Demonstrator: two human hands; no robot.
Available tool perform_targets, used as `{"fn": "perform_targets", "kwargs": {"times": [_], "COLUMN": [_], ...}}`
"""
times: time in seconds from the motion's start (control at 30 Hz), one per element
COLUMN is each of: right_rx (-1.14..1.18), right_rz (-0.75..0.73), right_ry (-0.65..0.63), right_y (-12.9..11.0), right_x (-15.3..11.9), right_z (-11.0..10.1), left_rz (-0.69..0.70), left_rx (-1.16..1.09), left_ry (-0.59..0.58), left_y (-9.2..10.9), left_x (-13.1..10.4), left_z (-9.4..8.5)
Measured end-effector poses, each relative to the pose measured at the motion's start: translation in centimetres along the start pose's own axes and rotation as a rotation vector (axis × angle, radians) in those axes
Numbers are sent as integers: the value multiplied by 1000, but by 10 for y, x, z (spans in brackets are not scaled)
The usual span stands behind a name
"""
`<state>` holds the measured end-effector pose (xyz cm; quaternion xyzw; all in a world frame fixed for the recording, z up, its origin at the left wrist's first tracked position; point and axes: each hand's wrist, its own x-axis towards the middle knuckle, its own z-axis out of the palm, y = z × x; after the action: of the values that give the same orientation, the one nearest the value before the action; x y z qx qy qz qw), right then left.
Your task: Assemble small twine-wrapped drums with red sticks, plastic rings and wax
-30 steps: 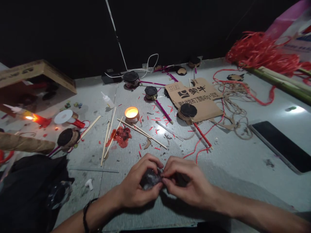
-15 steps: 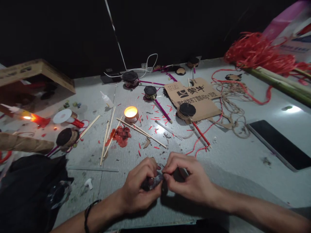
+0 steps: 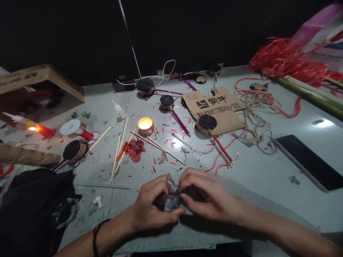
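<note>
- Evidently the dark piece (image 3: 173, 202) lies directly between the hands, near the front edge of the table (image 3: 198, 233), touched from both sides.
- The left hand (image 3: 152, 201) is curled round its left side, fingers on the far side and thumb on the near side, covering the larger share.
- The right hand (image 3: 206, 194) appears to pinch its right edge between thumb and fingertips.
- The fingertips of both hands are close together; whether they touch each other cannot be told.
- Its long axis is hidden by the fingers; only a glossy, crumpled-looking part shows.
- A brown scrap (image 3: 169, 179) shows just beyond the left fingers; whether it joins the piece is unclear.
- Farther off, the sticks (image 3: 166, 151) lie beyond the left hand, and a red-handled drum (image 3: 207, 122) beyond the right, its handle slanting toward the near right.
</note>
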<state>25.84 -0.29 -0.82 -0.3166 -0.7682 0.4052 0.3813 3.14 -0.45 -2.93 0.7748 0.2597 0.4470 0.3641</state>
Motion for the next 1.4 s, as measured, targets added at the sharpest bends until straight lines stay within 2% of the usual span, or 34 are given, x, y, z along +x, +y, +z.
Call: {"fn": "perform_targets", "kwargs": {"times": [0.1,0.2,0.27,0.37,0.47,0.57,0.7,0.83,1.0,1.13,1.23,1.4], "right_rx": [-352,-691,-797,-779,-631,-477,-149,17,306,839,1222,1295], "right_rz": [-138,-246,-259,-183,-108,-79,5,101,185,219,270,291], "right_ry": [-177,-289,-312,-295,-269,-177,-79,-68,-68,66,132,149], "right_y": [-1,-2,-3,-4,-3,-3,-4,-6,-10,-10,-11,-14], "right_x": [-1,-7,-11,-14,-11,-8,-5,-2,6,15,19,16], "right_z": [-4,6,16,23,18,10,12,13,-6,-23,-27,-25], "left_rz": [19,55,88,143,183,208,245,261,240,200,192,181], "left_rx": [14,55,88,125,147,164,179,182,172,172,176,196], "left_ry": [-77,-150,-185,-219,-215,-190,-175,-179,-127,-78,-76,-83], "left_y": [-1,-1,0,1,1,2,3,2,-3,-8,-8,-9], "left_x": [1,1,2,3,5,6,6,5,3,3,3,4], "left_z": [-2,-2,-1,-1,-3,-7,-11,-13,-16,-16,-14,-14]}}
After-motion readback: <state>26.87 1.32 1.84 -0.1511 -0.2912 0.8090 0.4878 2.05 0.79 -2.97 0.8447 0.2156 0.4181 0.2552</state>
